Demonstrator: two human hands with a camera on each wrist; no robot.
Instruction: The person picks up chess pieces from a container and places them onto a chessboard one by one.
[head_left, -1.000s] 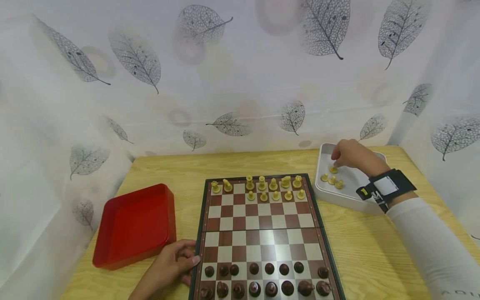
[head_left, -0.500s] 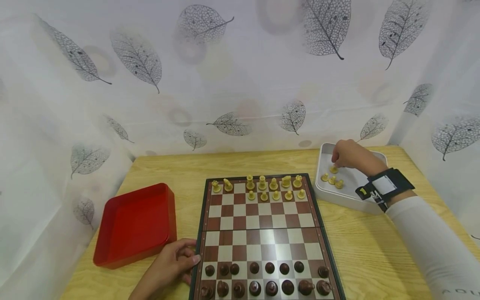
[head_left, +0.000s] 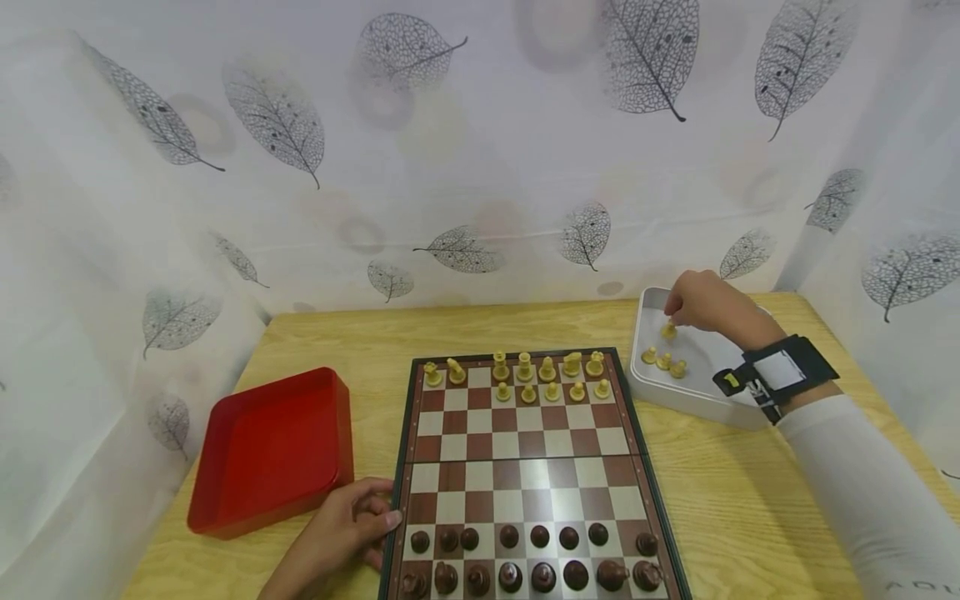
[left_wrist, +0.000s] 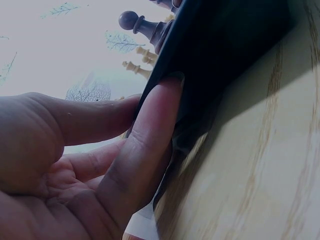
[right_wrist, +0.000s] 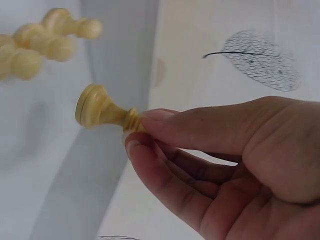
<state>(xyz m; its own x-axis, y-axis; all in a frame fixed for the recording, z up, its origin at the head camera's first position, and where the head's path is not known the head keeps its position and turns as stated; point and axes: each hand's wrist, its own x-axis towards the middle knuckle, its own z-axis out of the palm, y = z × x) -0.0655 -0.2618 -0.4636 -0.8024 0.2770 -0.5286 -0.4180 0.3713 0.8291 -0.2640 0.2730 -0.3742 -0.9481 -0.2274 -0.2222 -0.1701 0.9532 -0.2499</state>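
In the white tray (head_left: 701,402), my right hand (head_left: 708,304) pinches a cream chess piece (right_wrist: 102,110) by its upper part between thumb and fingertips. Its head is hidden by the fingers; its round base and collar show. Three cream pawns (head_left: 663,361) lie in the tray close by. My left hand (head_left: 341,529) holds the left edge of the folding chessboard (head_left: 517,475), thumb and finger against the dark rim. Cream pieces (head_left: 524,367) stand in two rows at the board's far side. Dark brown pieces (head_left: 510,575) fill two rows at the near side.
A red tray (head_left: 345,433) stands left of the board on the wooden table (head_left: 360,333). A leaf-patterned cloth (head_left: 300,217) hangs behind the table and along both sides.
My right hand has risen slightly, and the cream piece in its fingers has come up with it. The left hand stays on the board's edge.
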